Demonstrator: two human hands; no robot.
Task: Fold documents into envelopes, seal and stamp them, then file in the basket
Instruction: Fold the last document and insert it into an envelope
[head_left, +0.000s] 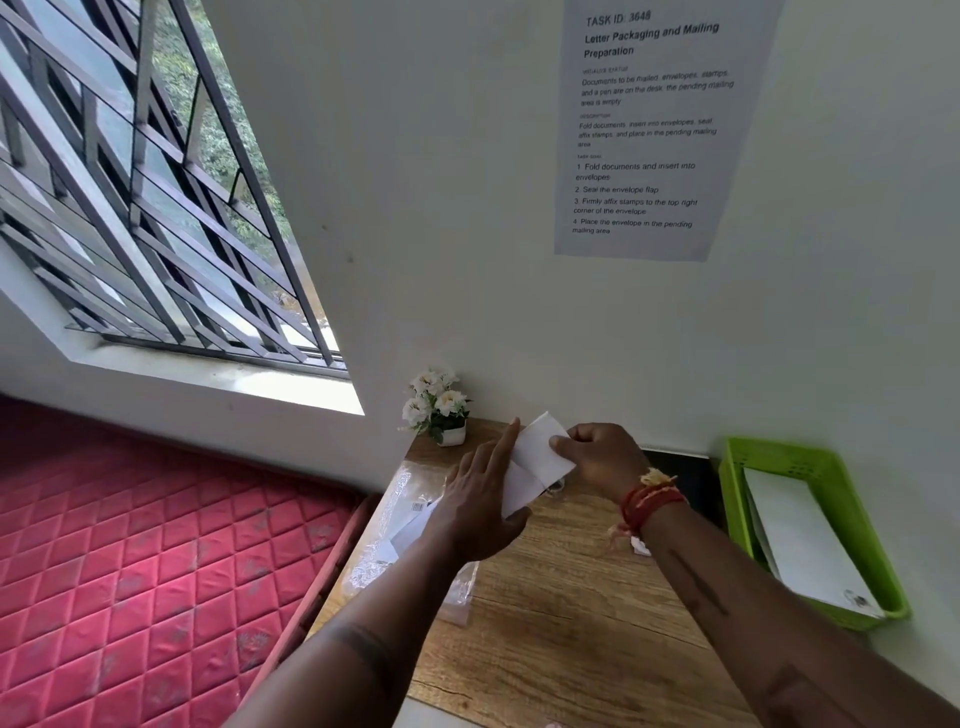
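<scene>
Fingers of our right hand (597, 457) pinch one folded white paper (540, 457) above the table (561, 613), a narrow grip on its right edge; our left hand (478, 499) lies flat-fingered along its left side. One green basket (841, 499) at right holds white envelopes (805, 545), number unclear.

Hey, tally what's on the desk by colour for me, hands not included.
White: 3, folded paper, flower pot, envelope stack in the basket
Green: 1, basket
Clear: 1, plastic packet
Total: 5
</scene>
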